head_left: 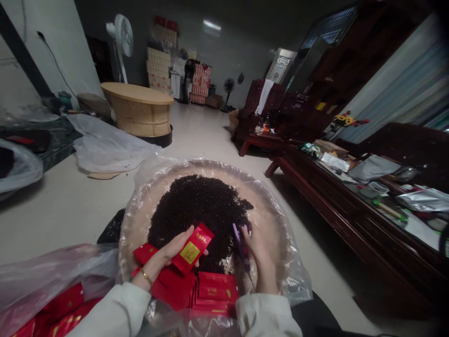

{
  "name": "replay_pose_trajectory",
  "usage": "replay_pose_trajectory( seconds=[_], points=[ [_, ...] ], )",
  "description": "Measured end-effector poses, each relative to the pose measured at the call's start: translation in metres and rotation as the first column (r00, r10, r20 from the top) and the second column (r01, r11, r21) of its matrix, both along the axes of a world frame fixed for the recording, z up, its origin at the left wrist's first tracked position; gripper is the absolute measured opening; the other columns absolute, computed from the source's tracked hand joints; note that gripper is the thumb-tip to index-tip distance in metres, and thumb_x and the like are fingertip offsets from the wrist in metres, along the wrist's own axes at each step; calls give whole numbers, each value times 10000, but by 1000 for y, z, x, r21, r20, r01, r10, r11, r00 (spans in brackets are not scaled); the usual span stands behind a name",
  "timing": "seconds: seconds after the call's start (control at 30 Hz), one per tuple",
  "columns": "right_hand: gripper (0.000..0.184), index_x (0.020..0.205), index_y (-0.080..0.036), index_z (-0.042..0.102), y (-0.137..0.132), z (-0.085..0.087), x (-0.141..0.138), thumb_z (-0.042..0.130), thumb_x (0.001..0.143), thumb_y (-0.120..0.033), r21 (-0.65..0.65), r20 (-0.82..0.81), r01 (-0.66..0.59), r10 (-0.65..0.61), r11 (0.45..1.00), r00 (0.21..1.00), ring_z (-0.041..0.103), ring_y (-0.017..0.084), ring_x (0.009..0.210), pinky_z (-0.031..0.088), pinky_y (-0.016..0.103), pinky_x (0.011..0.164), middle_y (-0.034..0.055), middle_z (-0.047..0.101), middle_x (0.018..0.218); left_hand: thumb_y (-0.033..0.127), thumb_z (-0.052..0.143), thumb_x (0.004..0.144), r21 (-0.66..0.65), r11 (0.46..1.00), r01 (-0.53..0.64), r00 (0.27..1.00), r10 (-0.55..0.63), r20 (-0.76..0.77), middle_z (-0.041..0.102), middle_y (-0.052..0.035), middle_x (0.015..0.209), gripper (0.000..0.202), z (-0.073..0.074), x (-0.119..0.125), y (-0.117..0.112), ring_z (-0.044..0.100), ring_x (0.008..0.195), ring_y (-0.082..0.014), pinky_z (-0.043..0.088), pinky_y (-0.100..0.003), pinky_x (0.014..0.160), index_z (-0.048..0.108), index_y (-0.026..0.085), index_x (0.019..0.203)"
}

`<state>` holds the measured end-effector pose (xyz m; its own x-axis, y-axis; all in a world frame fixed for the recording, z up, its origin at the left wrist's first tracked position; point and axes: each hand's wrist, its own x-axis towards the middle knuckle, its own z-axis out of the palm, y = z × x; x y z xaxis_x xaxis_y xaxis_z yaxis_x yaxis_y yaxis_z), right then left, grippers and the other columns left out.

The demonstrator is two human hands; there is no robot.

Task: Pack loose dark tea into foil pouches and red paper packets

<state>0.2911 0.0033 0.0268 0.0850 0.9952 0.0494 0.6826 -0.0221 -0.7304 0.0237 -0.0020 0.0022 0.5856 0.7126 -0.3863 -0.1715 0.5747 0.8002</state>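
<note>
Left hand: wrist bent, palm up, thumb and fingers pinching a small red foil packet with a yellow label, tilted toward 1 o'clock. Right hand: back to camera, fingers curled round a slim purple plastic tool, its far end toward 11 o'clock; can't tell what kind of tool. Both hands sit at the 6 o'clock edge of the heap of dark loose tea leaves in the round woven tray lined with clear plastic. Packet is just left of the tool, over the heap. Stack of red packets lies beneath the wrists.
</note>
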Motion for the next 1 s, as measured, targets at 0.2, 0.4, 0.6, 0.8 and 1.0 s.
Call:
replay_pose_trajectory(
  seconds=[0.2,0.4,0.6,0.8,1.0],
  points=[
    [307,955,-223,662,-6,36,-83,469,915,-458,85,154,-199,184,976,971,613,216,891,437,307,795,74,695,932,801,466,712,-12,998,62,998,-62,-14,750,-155,804,762,8,-1,-5,665,513,-198,484,-279,494,661,97,928],
    [273,702,-203,571,-9,15,-105,510,922,-353,104,251,-332,299,937,921,582,154,617,359,233,579,35,643,676,824,448,693,-36,992,123,992,-124,-14,737,-154,748,814,7,-1,-6,660,509,-216,511,-321,514,664,79,939],
    [317,631,-202,481,-12,9,-103,465,925,-318,223,161,-344,314,912,936,498,110,536,325,213,542,-8,556,586,829,468,672,-26,989,145,989,-145,-5,729,-129,699,784,4,-2,-7,644,483,-201,505,-307,496,662,93,860],
    [279,672,-191,532,-12,20,-98,560,851,-403,44,-147,-316,319,948,936,475,97,529,338,194,497,-45,523,565,823,472,679,-25,988,154,987,-153,38,740,-136,754,771,6,-2,-6,650,481,-203,491,-297,484,627,121,957],
    [356,700,-218,451,-4,30,-72,552,792,-547,-8,-470,-50,41,999,882,436,99,432,351,189,341,-69,455,551,836,341,729,-6,999,-32,995,32,91,716,-95,754,769,5,-3,8,682,562,-211,448,-245,434,609,156,966]
  ],
)
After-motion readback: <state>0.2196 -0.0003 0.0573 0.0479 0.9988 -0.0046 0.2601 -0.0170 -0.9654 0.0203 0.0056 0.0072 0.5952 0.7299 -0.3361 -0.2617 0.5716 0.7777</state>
